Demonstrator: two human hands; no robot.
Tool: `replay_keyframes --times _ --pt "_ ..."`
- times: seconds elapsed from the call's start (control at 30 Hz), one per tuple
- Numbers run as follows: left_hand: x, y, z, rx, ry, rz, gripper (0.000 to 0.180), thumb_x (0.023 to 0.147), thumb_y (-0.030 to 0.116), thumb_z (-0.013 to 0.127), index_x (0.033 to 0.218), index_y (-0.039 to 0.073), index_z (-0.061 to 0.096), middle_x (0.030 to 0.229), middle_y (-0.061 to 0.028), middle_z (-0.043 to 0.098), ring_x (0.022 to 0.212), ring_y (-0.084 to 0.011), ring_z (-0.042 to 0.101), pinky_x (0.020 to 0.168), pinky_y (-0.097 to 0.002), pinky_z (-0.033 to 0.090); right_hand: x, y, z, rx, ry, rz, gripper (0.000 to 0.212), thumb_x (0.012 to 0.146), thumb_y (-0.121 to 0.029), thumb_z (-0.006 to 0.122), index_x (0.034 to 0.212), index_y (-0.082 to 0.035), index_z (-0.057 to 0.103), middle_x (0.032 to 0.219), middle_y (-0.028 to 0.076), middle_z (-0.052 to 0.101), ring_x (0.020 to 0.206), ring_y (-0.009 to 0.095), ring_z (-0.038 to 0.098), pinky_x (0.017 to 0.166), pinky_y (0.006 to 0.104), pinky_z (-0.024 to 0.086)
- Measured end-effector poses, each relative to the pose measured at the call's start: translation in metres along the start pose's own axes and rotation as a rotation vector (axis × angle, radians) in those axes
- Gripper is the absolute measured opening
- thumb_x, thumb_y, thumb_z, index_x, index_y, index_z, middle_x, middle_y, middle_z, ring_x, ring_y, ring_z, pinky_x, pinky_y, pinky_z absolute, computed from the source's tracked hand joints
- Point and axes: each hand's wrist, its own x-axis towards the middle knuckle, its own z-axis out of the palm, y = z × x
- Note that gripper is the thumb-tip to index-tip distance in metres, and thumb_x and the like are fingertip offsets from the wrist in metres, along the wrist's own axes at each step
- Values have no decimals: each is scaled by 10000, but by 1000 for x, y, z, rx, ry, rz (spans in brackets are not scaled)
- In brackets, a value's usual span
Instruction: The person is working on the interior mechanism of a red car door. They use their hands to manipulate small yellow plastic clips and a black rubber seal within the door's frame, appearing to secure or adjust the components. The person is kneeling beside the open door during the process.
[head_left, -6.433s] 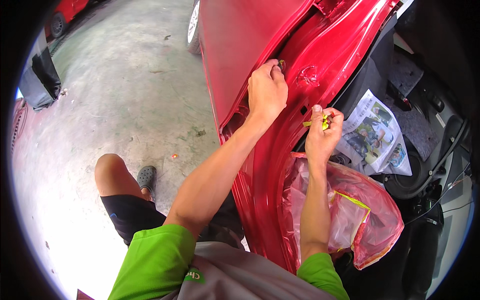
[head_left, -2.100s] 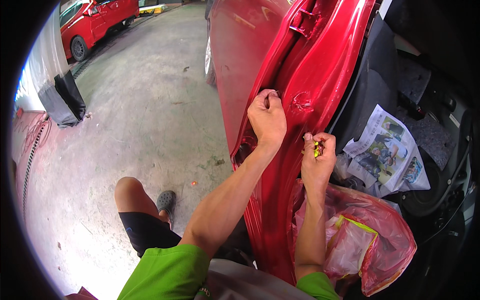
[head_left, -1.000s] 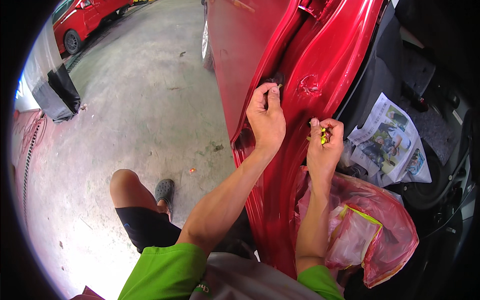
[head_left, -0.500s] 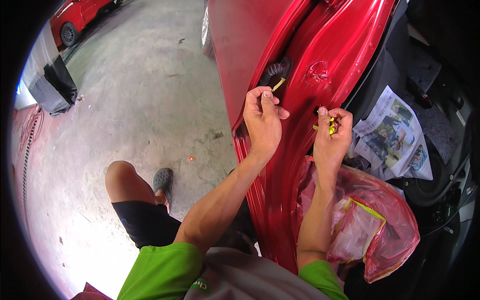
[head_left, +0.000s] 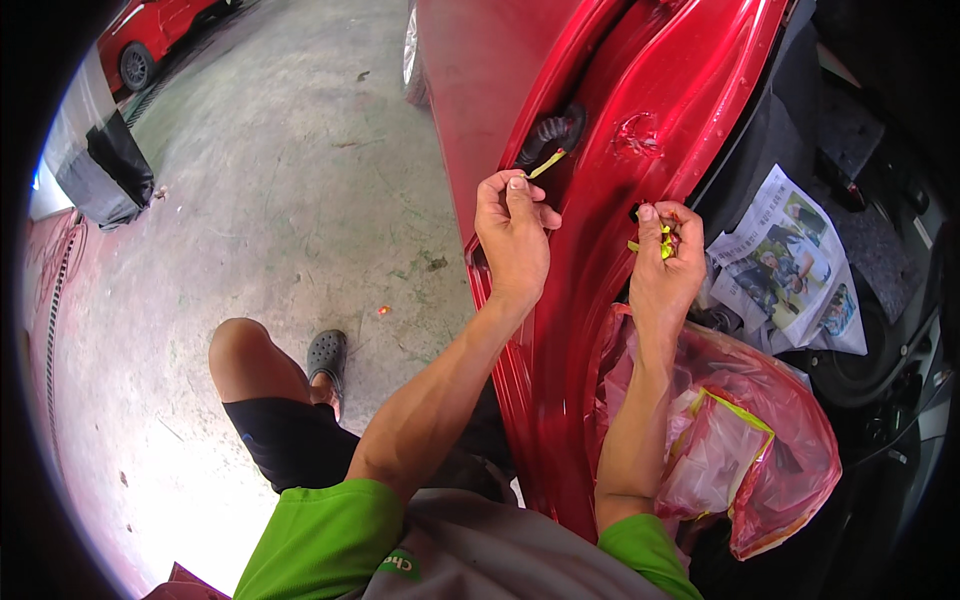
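Note:
Between thumb and fingers, my left hand (head_left: 514, 240) pinches a thin strip of yellow masking tape (head_left: 546, 164), which sticks out up and to the right. My right hand (head_left: 665, 260) is closed around a crumpled wad of yellow tape (head_left: 668, 241) with red paint on it. Both hands hover over the glossy red door frame (head_left: 600, 190) of a car, next to the open red door (head_left: 480, 90). A black ribbed rubber boot (head_left: 555, 135) joins door and body just beyond my left hand.
Red-stained plastic sheeting (head_left: 785, 440) edged with yellow tape hangs by my right forearm. A printed newspaper sheet (head_left: 790, 270) lies inside the car. On the concrete floor (head_left: 270, 200) is a small red-yellow scrap (head_left: 384, 310). Another red car (head_left: 150, 40) stands far left.
My left hand has shifted slightly left with the strip, away from my right hand. The right hand has risen a little, still closed on the tape wad.

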Motion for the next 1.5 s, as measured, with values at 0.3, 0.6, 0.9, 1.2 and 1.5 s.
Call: replay_keyframes --times 0.3,0.6,0.9,1.2,1.5 --pt "9 4 -13 28 21 56 151 1123 202 506 1148 58 543 926 -61 633 646 -128 615 611 -283 540 1 7 1 14 -13 25 177 1028 -176 718 1089 -13 685 886 -6 647 758 58 513 674 242 453" --pt "-41 44 -44 265 -379 13 168 1091 165 568 1106 26 660 943 -9 619 757 -79 576 703 -235 488 -38 -10 11 112 -205 50 244 1008 -213 749 923 -29 612 800 -33 577 700 60 466 618 240 414" --pt "-68 43 -57 812 -727 278 518 972 -66 550 1476 50 576 1406 -183 449 1183 -292 556 1023 -353 470 -60 2 41 548 -84 255 215 1000 -88 735 1030 -55 524 955 -3 562 827 44 511 687 217 454" --pt "-58 54 -42 880 -859 291 498 971 -75 539 1459 20 571 1335 -173 578 1052 -229 650 968 -341 521 -48 34 32 60 292 -116 230 1013 -105 712 1039 -36 494 764 85 599 621 123 565 556 301 466" --pt "43 51 38 1447 -394 697 400 989 9 484 1365 -74 589 1222 -316 667 1009 -461 695 904 -475 561 -53 68 35 -144 108 -420 263 824 -22 820 756 -63 569 700 112 583 598 328 599 558 420 472"
